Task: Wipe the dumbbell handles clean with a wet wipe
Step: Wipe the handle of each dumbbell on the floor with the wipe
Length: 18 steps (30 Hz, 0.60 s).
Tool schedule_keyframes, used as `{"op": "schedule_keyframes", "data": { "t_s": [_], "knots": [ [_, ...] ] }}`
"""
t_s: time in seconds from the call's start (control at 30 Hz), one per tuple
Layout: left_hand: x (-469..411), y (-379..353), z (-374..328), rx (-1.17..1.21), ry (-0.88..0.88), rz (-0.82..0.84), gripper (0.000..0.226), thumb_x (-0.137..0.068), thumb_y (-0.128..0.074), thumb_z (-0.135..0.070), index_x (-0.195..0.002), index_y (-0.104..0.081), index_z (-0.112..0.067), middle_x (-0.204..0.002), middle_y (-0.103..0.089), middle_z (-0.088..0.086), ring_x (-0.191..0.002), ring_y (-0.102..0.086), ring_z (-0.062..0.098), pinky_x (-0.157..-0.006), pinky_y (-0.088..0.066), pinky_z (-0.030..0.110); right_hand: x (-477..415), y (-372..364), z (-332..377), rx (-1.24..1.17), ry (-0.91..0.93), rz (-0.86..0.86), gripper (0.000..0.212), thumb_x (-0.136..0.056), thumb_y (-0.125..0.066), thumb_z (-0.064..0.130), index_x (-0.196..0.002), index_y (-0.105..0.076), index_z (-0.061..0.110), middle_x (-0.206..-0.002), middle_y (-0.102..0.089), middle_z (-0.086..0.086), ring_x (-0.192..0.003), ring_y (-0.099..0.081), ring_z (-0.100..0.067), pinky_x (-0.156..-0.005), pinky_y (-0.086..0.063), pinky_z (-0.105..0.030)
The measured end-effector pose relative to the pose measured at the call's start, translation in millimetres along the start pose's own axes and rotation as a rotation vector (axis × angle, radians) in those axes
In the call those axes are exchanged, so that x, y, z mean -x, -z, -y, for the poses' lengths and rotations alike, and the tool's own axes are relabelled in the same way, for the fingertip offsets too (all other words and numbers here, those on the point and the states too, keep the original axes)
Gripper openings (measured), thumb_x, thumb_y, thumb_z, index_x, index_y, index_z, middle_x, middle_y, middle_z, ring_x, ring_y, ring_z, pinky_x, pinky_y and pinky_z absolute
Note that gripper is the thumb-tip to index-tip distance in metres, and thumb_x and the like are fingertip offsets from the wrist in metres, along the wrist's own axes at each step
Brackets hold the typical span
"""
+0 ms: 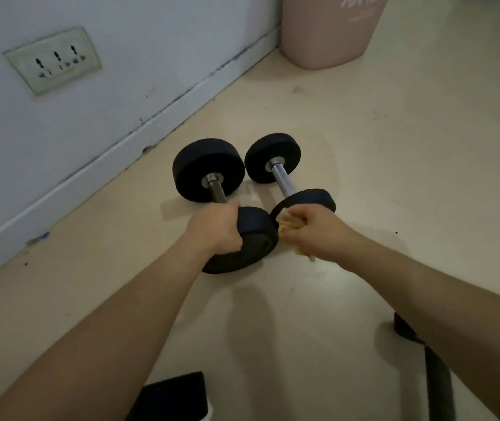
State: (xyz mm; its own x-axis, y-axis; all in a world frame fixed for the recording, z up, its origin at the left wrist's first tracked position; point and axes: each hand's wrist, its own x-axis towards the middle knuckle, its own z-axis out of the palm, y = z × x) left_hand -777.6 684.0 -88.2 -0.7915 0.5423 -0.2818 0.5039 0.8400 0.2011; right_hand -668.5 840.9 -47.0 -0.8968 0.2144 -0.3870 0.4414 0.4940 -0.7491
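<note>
Two black dumbbells with metal handles lie side by side on the pale floor. My left hand (216, 227) grips the near weight of the left dumbbell (209, 170), fingers curled over its rim, hiding part of the handle. My right hand (312, 230) clutches a crumpled yellowish wet wipe (286, 224) just in front of the near weight of the right dumbbell (273, 156). The right dumbbell's handle (282, 180) is bare and in full view.
A pink bin (327, 34) stands at the back against the white wall, which carries a socket plate (52, 60). A black pad (172, 396) lies near my body and a dark bar with a round foot (406, 328) sits at the lower right.
</note>
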Motion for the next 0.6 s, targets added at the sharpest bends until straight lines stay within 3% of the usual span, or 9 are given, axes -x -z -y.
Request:
{"op": "schedule_keyframes", "data": {
  "t_s": [0.13, 0.33, 0.43, 0.53, 0.6],
  "knots": [
    [11.3, 0.7, 1.2, 0.056, 0.045, -0.008, 0.055, -0.064, -0.074, -0.022, -0.115, -0.052, -0.021, -0.097, -0.061, 0.003, -0.084, -0.059, 0.022, -0.069, -0.056, 0.036, 4.7, -9.5, -11.6, 0.328, 0.105, 0.079, 0.044, -0.077, -0.071, 0.018, -0.112, -0.045, 0.017, -0.099, -0.055, -0.001, -0.089, -0.056, -0.019, -0.072, -0.048, -0.030],
    [63.8, -22.0, -16.4, 0.013, 0.000, 0.001, 0.047, -0.068, -0.070, -0.021, -0.111, -0.050, -0.021, -0.094, -0.062, 0.003, -0.076, -0.056, 0.017, -0.061, -0.050, 0.030, -1.5, 1.7, -22.3, 0.051, 0.022, 0.185, 0.032, -0.091, -0.055, 0.017, -0.123, -0.053, 0.021, -0.108, -0.057, 0.001, -0.088, -0.057, -0.011, -0.075, -0.049, -0.024],
    [97.1, -31.5, -36.5, -0.012, -0.026, 0.041, 0.041, -0.073, -0.066, -0.022, -0.110, -0.049, -0.021, -0.096, -0.062, 0.003, -0.074, -0.053, 0.017, -0.062, -0.045, 0.029, -7.9, -2.7, -19.8, 0.127, 0.082, 0.300, 0.041, -0.095, -0.049, 0.014, -0.136, -0.047, 0.020, -0.113, -0.056, 0.005, -0.093, -0.056, -0.010, -0.073, -0.044, -0.017],
    [128.5, -37.5, -61.4, -0.033, -0.020, 0.119, 0.043, -0.076, -0.066, -0.023, -0.113, -0.045, -0.021, -0.100, -0.059, 0.004, -0.082, -0.057, 0.022, -0.063, -0.041, 0.031, -11.5, -22.6, -14.8, 0.314, 0.341, 0.298, 0.036, -0.093, -0.052, 0.007, -0.125, -0.059, 0.020, -0.118, -0.061, 0.001, -0.107, -0.058, -0.016, -0.088, -0.047, -0.021],
    [144.8, -41.3, -78.3, -0.064, -0.012, 0.170, 0.044, -0.079, -0.064, -0.020, -0.117, -0.042, -0.020, -0.104, -0.058, 0.006, -0.088, -0.058, 0.025, -0.065, -0.041, 0.034, -13.7, -31.7, -14.2, 0.391, 0.443, 0.314, 0.023, -0.090, -0.056, 0.008, -0.102, -0.069, 0.023, -0.101, -0.066, 0.001, -0.094, -0.062, -0.016, -0.085, -0.053, -0.030]
  ]
}}
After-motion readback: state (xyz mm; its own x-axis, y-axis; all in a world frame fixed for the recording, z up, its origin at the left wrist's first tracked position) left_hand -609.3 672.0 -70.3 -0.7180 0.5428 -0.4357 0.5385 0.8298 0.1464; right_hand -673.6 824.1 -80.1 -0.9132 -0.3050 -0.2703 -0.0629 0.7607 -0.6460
